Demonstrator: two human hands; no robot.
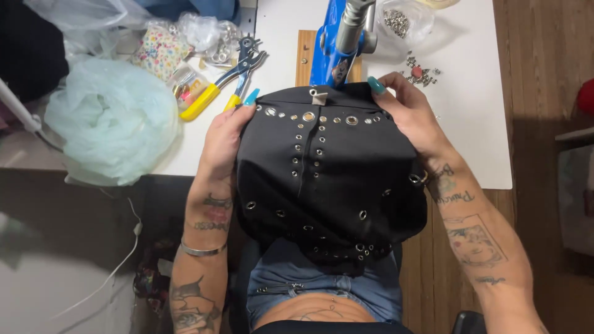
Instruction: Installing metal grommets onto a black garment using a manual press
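A black fabric piece (pixel 331 179) studded with several metal eyelets is spread over my lap and the front edge of the white table (pixel 470 124). My left hand (pixel 226 139) grips its left edge and my right hand (pixel 411 114) grips its upper right edge, both with teal nails. The top edge of the fabric lies under a blue hand press (pixel 337 43) on a wooden base. A small pyramid-shaped metal stud (pixel 318 96) sits on the fabric right at the press.
Yellow-handled punch pliers (pixel 229 77) lie on the table left of the press. Loose metal studs (pixel 421 69) and a clear bag of them (pixel 399 21) lie at the back right. Plastic bags (pixel 111 117) and a floral pouch (pixel 161 49) crowd the left.
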